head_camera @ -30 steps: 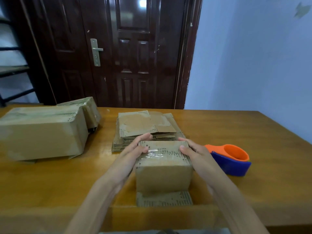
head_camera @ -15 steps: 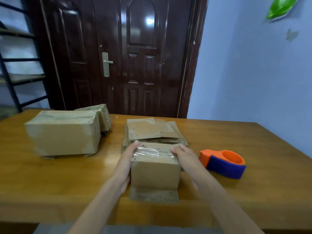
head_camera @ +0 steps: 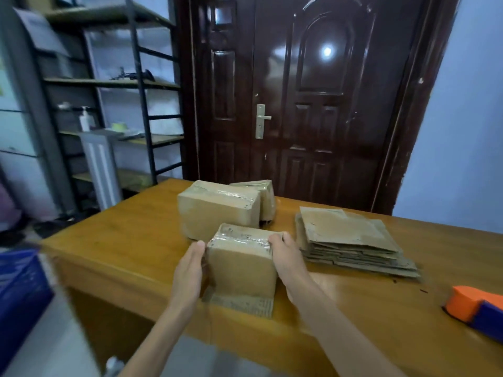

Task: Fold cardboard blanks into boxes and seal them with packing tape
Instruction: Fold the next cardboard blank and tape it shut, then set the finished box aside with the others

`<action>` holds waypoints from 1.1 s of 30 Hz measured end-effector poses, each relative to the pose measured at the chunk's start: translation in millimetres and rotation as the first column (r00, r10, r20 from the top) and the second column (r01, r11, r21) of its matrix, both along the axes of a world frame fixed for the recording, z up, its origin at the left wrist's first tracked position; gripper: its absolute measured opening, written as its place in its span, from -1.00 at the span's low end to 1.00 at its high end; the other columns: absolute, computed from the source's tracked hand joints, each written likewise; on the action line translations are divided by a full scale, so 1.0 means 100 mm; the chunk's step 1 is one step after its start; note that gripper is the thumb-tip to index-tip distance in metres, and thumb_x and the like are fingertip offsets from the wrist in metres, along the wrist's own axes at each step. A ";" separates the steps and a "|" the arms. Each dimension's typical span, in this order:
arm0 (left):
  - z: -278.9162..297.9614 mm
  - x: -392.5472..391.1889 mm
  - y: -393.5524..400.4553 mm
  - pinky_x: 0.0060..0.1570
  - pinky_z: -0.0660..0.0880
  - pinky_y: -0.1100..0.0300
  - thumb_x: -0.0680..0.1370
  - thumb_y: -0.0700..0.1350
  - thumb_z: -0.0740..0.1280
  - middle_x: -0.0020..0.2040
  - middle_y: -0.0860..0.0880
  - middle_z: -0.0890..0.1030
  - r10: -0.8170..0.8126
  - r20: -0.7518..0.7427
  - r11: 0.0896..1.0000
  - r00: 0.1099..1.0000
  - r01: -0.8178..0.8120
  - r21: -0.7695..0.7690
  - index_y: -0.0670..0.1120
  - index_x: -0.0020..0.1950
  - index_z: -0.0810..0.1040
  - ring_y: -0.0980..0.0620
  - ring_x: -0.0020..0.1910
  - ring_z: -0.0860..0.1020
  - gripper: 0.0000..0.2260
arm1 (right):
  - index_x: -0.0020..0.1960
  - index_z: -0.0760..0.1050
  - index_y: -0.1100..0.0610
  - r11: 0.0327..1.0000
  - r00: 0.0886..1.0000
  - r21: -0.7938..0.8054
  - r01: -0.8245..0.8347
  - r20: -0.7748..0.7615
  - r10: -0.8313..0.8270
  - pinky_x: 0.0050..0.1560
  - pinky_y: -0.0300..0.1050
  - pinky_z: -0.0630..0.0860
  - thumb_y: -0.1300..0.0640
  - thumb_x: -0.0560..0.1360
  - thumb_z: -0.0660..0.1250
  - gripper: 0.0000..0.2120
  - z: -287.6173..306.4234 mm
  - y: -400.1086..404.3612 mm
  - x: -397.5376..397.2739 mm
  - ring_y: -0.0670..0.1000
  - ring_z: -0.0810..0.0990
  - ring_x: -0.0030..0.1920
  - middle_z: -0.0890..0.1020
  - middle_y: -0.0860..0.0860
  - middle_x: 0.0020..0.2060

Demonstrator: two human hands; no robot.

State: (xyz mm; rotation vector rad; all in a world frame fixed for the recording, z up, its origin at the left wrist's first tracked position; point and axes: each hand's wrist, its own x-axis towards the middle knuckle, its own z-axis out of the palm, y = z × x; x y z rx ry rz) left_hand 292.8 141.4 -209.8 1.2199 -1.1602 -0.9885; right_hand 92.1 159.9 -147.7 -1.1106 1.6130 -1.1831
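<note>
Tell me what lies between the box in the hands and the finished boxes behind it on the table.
Nothing visible. The small box, held between the left hand and right hand, sits just in front of the large taped box, with only a narrow strip of bare table between. The flat blanks lie off to the right.

Tape dispenser [head_camera: 477, 308] right of right hand [head_camera: 285, 261]: cut by frame edge. Blue crate [head_camera: 19, 289] far left: blurred, cropped.
</note>
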 end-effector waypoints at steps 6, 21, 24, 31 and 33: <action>0.01 0.35 -0.04 0.12 0.48 0.27 0.47 0.46 0.35 0.28 0.33 0.53 -0.228 0.195 0.974 0.954 0.226 0.034 0.28 0.40 0.36 0.33 0.23 0.51 -0.43 | 0.09 0.48 0.03 1.000 0.999 0.005 -0.030 0.013 0.030 0.16 0.09 0.52 -0.06 0.68 0.13 -0.78 -0.01 -0.23 0.31 0.06 0.55 0.07 0.60 0.07 0.04; 0.06 0.33 0.13 0.08 0.62 0.14 0.21 0.43 0.60 0.19 0.13 0.52 -0.309 0.330 0.935 0.892 0.349 -0.067 0.38 0.44 0.44 0.08 0.08 0.63 -0.17 | 0.17 0.63 -0.11 0.941 0.935 0.062 -0.332 -0.112 0.337 0.25 0.00 0.51 -0.12 0.67 0.28 -0.80 0.14 -0.35 -0.39 -0.01 0.61 0.18 0.69 -0.08 0.12; 0.04 0.19 0.14 0.01 0.57 0.13 0.07 0.39 0.67 0.02 0.03 0.56 -0.272 0.344 0.949 0.899 0.310 -0.059 0.17 0.20 0.51 0.00 -0.01 0.60 -0.21 | 0.22 0.57 -0.14 0.950 0.905 0.039 -0.309 -0.295 0.306 0.04 -0.10 0.54 -0.12 0.63 0.37 -0.80 0.23 -0.44 -0.48 -0.07 0.58 0.10 0.63 -0.14 0.09; 0.32 -0.34 0.18 -0.19 0.46 0.22 0.01 0.65 0.44 0.00 0.22 0.46 -0.094 0.764 0.974 0.638 0.217 -0.062 0.16 0.01 0.30 0.21 -0.06 0.48 -0.17 | -0.03 0.62 -0.18 0.965 0.773 -0.088 -0.246 -0.618 0.141 0.05 0.10 0.66 -0.21 0.52 0.45 -0.87 0.20 -0.69 -0.60 -0.10 0.67 -0.02 0.70 -0.17 -0.10; 0.33 -0.49 0.20 -0.15 0.52 0.20 0.07 0.67 0.39 -0.02 0.22 0.47 -0.078 0.802 0.973 0.592 0.221 -0.069 0.17 0.01 0.32 0.22 -0.07 0.49 -0.22 | -0.04 0.62 -0.20 0.962 0.751 -0.112 -0.250 -0.650 0.119 0.06 0.08 0.66 -0.17 0.54 0.45 -0.92 0.20 -0.70 -0.63 -0.13 0.67 -0.02 0.70 -0.20 -0.11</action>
